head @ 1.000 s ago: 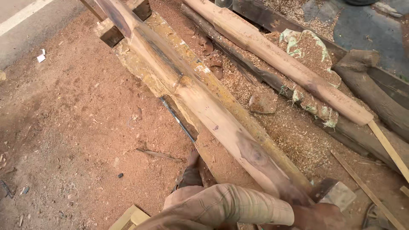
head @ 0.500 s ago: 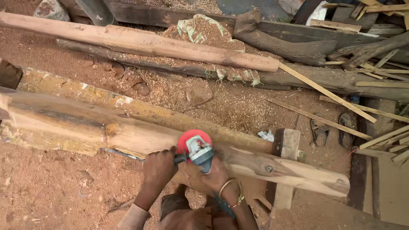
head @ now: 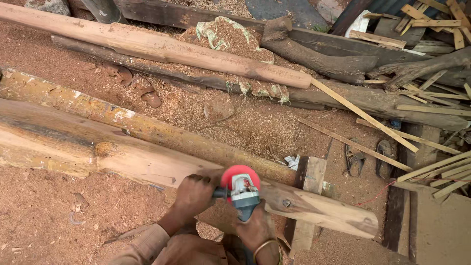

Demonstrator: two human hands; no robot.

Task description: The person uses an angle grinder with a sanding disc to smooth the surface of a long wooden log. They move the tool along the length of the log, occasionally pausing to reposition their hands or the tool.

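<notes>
Both hands clamped on angle grinder (head: 241, 189), left hand (head: 194, 196) on side handle, right hand (head: 254, 228) behind, log (head: 122, 157) beneath

Sawdust-covered ground (head: 49, 216) strewn with logs (head: 162, 49) and offcuts (head: 431, 98)

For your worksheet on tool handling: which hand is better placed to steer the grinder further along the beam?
Probably the left hand: it grips the side handle of the grinder; the right hand holds its rear body.

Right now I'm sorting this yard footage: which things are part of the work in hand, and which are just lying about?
In use:
left hand
right hand
angle grinder
squared log
wooden support block

Lying about:
round pole
sandals
thin wood strips
sawdust-covered sack
</notes>
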